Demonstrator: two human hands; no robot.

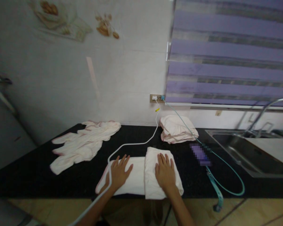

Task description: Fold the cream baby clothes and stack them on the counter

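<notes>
A white cloth [138,177] lies on the counter before me, its right part folded over into a thicker layer. My left hand [119,174] rests flat on the left part, fingers spread. On the folded right part lies my right hand [166,172], palm down with its fingers stretched out. A white cable [129,144] crosses the counter and runs in front of my left wrist. Behind my right hand, against the wall, sits a stack of folded white cloths [177,127]. Loose crumpled cloths [87,141] with pinkish edges lie at the back left.
The black counter [136,135] carries a purple phone [201,154], its image pixelated, with a teal strap [215,188] hanging over the front edge. A teal cord [230,175] runs to the wall socket [155,98]. At the right is a steel sink [240,150] with a tap [261,114].
</notes>
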